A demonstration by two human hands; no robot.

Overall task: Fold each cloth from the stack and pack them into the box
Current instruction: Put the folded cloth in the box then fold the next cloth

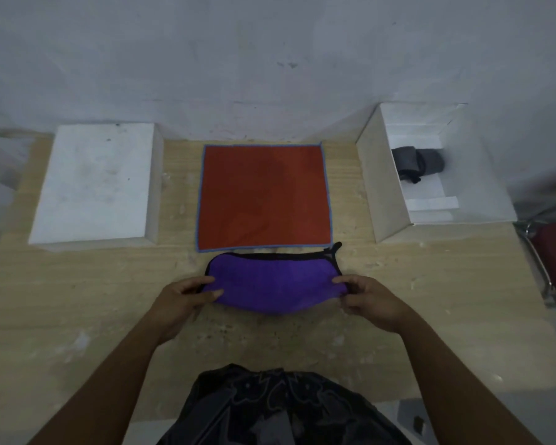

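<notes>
Left hand (187,300): I see thumb and fingers pinched on the left end of the purple cloth (275,284), with the forearm coming in from the lower left.
Right hand (366,300): clamped the same way on the cloth's right end, thumb on top, forearm coming in from the lower right.
Purple cloth: folded into a long band stretched between my two hands. Its black-trimmed edge faces away from me and its near edge bows toward me. A small black loop sticks out at the far right corner. I cannot tell whether it rests on the table (77,300) or hangs just above it.
Red cloth (264,197): spread flat and square beyond the purple one, with a blue hem all round. Its near edge lies just beside the purple cloth's black trim, with a thin strip of table between them.
Open box (379,187): at the far right of the table, well apart from my right hand. Its tall near wall faces the red cloth.
Grey cloth (418,162): folded, lying inside the box toward its far end, with white floor showing on the near side.
White block (93,184): far left, with a strip of bare wood between it and the red cloth.
Open room: bare wood to the left and right of my hands, and between them and my dark patterned garment (280,409).
Chair (552,252): metal frame and red seat off the table's right edge.
</notes>
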